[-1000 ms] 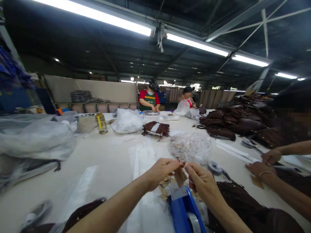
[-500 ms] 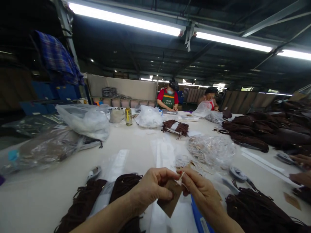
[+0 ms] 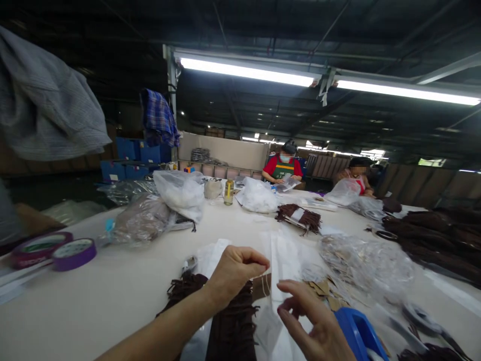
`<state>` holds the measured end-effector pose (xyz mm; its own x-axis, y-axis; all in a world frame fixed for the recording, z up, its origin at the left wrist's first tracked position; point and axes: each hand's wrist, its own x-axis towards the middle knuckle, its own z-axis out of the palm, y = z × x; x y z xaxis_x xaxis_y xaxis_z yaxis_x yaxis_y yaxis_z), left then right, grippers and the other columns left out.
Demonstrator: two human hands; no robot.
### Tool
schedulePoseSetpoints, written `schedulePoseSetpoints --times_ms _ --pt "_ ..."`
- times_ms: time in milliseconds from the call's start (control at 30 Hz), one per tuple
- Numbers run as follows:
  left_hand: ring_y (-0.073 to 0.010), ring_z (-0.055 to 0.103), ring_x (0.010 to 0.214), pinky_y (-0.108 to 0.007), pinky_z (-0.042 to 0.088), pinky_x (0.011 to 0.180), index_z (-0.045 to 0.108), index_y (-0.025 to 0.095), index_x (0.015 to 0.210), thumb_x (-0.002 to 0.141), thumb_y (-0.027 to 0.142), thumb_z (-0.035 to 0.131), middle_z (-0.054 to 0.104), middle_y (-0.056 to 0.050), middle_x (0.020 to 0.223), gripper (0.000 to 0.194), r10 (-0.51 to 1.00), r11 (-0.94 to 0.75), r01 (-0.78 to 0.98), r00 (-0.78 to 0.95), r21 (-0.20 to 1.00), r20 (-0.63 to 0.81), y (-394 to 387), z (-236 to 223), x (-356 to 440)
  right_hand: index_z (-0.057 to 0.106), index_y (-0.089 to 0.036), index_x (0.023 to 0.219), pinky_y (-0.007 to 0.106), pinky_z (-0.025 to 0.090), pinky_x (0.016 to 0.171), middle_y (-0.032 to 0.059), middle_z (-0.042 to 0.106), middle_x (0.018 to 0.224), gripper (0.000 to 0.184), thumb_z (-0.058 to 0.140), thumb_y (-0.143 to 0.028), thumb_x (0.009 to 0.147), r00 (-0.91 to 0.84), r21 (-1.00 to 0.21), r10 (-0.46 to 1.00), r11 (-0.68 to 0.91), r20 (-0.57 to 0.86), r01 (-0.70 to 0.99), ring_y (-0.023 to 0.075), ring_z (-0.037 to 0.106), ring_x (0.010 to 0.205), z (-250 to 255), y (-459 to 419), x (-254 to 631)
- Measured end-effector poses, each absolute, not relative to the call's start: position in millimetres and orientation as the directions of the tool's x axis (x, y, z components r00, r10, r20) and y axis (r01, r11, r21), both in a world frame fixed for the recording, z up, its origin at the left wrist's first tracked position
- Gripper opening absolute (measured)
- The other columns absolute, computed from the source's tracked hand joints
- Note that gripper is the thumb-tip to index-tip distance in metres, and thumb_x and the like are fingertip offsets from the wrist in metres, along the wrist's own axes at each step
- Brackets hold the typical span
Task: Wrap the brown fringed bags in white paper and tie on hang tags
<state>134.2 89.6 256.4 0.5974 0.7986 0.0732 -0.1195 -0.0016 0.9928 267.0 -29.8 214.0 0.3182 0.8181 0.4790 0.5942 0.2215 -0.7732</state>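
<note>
My left hand (image 3: 238, 273) is closed, thumb and forefinger pinching a thin, pale tag string (image 3: 266, 285). From it hangs a brown cardboard tag (image 3: 259, 289), partly hidden behind the hand. To the right, my right hand (image 3: 310, 316) is open, its thumb and fingers apart and holding nothing. Under my left forearm lie dark brown fringed pieces (image 3: 233, 321) with a clear plastic strip between them. A blue plastic object (image 3: 356, 331), perhaps a tape dispenser, stands just right of my right hand.
Rolls of purple tape (image 3: 74, 254) lie at the left. Loose brown tags (image 3: 325, 290) and a heap of clear plastic bags (image 3: 368, 263) are on the right. Scissors (image 3: 421, 318) lie near the right front. Two people work across the table, beyond a bottle (image 3: 229, 192).
My right hand has let go of the tag and moved right, its fingers opening. The left hand now holds the string, with the tag hanging. The view has turned left.
</note>
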Motion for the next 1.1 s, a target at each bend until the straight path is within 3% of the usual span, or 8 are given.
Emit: schedulePoseSetpoints --times_ms 100,200,300,367,500,667,933,1100 --pt "-0.0119 0.055 0.059 -0.022 0.041 0.059 0.071 0.015 0.064 0.056 0.018 0.065 0.066 -0.001 0.063 0.010 0.767 -0.073 -0.129 0.627 0.989 0.138 90.2 266.9 129.8 0.063 -0.025 0.099 0.031 0.048 0.074 0.0048 0.063 0.102 0.032 0.064 -0.040 0.071 0.387 -0.820 0.813 0.180 0.435 0.543 0.0201 0.060 0.084 230.0 -14.3 253.3" --pt "-0.0117 0.055 0.060 -0.022 0.041 0.058 0.070 0.014 0.062 0.056 0.014 0.063 0.066 -0.001 0.062 0.010 0.726 -0.121 -0.148 0.661 0.982 0.189 87.7 275.8 125.3 0.062 -0.022 0.099 0.036 0.045 0.083 0.0049 0.066 0.096 0.036 0.067 -0.040 0.068 0.320 -0.941 0.899 0.219 0.297 0.258 0.0232 0.059 0.093 242.6 3.6 238.5" --pt "-0.0118 0.055 0.058 -0.022 0.041 0.057 0.069 0.014 0.062 0.054 0.013 0.064 0.066 0.000 0.060 0.010 0.744 -0.111 -0.170 0.639 0.979 0.195 89.1 282.1 118.8 0.063 -0.017 0.085 0.031 0.047 0.068 0.0028 0.066 0.078 0.028 0.069 -0.038 0.067 0.229 -0.982 0.966 0.153 0.124 -0.112 0.0175 0.060 0.071 239.7 14.9 224.7" --pt "-0.0127 0.057 0.060 -0.023 0.043 0.060 0.069 0.014 0.062 0.054 0.014 0.066 0.066 -0.001 0.061 0.009 0.785 -0.120 -0.197 0.581 0.973 0.214 94.6 284.7 112.3 0.062 -0.015 0.072 0.024 0.041 0.053 -0.0014 0.060 0.060 0.024 0.071 -0.036 0.064 0.179 -0.985 0.984 0.045 0.014 -0.169 0.0110 0.053 0.052 229.5 16.7 218.8" --pt "-0.0119 0.055 0.060 -0.023 0.041 0.060 0.069 0.014 0.062 0.051 0.017 0.069 0.066 -0.001 0.060 0.011 0.867 -0.146 -0.230 0.438 0.962 0.236 112.3 282.9 95.4 0.061 -0.014 0.061 0.018 0.030 0.044 -0.0024 0.059 0.051 0.025 0.075 -0.034 0.060 0.010 -0.988 0.995 -0.100 -0.102 -0.116 0.0063 0.045 0.043 206.8 12.2 215.4" --pt "-0.0101 0.051 0.054 -0.022 0.038 0.054 0.069 0.013 0.061 0.048 0.018 0.071 0.065 -0.001 0.057 0.014 0.903 -0.132 -0.249 0.369 0.960 0.220 128.0 271.1 80.3 0.066 -0.019 0.097 0.028 0.047 0.072 0.0068 0.071 0.088 0.032 0.067 -0.041 0.073 -0.109 -0.981 0.988 -0.121 -0.105 -0.154 0.0164 0.065 0.077 197.5 4.7 212.7" --pt "-0.0137 0.060 0.064 -0.024 0.046 0.062 0.069 0.015 0.063 0.055 0.015 0.070 0.068 -0.001 0.063 0.008 0.894 -0.262 -0.269 0.294 0.927 0.338 123.4 284.5 62.1 0.059 -0.027 0.117 0.033 0.045 0.093 0.0028 0.065 0.112 0.034 0.043 -0.037 0.088 -0.070 -0.882 0.962 0.271 0.265 0.385 0.0207 0.057 0.108 179.6 4.8 200.0" --pt "-0.0147 0.062 0.069 -0.023 0.047 0.069 0.071 0.018 0.067 0.069 0.015 0.065 0.069 -0.001 0.071 0.007 0.719 -0.607 -0.101 0.351 0.788 0.599 103.1 285.2 51.2 0.053 -0.025 0.124 0.042 0.035 0.102 0.0061 0.056 0.125 0.040 0.046 -0.032 0.085 0.113 -0.796 0.937 0.213 0.331 0.566 0.0235 0.050 0.118 155.6 13.0 218.6"
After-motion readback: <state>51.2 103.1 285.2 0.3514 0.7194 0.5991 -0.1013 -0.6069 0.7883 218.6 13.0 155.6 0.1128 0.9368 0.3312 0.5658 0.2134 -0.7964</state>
